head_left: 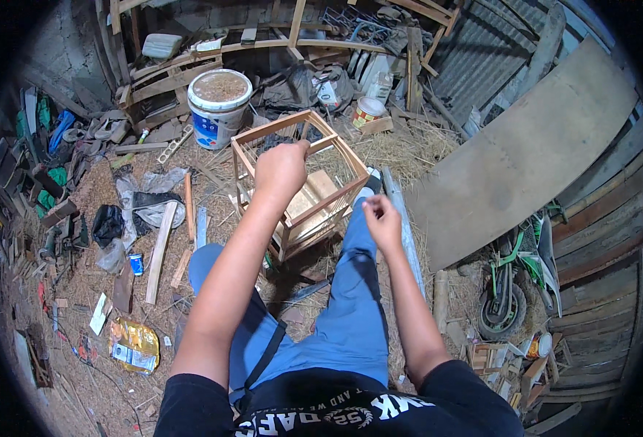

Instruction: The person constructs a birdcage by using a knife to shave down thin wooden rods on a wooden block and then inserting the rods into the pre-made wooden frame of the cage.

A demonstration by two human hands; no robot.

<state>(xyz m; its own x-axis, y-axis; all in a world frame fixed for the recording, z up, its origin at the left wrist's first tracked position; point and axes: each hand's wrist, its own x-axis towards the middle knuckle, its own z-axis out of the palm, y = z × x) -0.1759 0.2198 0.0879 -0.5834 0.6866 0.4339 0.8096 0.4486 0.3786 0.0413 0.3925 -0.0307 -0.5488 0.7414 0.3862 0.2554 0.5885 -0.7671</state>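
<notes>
An open box-shaped wooden frame [314, 211], built of thin strips with slats low on its sides, stands tilted between my legs. My left hand [281, 171] is closed in a fist over its top, by the crossbar. A short brown piece shows just beyond the thumb; the fingers hide what they grip. To the right of the frame, above my right knee, my right hand [383, 221] is raised with its fingers curled into a pinch. Anything between those fingertips is too small to make out. A pale board [318, 191] shows inside the frame.
Behind the frame stand a white bucket [219, 109] and a smaller paint can [367, 113]. Loose wood strips [161, 253] and a yellow plastic package [134, 345] lie at left. A large plywood sheet [533, 160] leans at right above a green motorbike [514, 273].
</notes>
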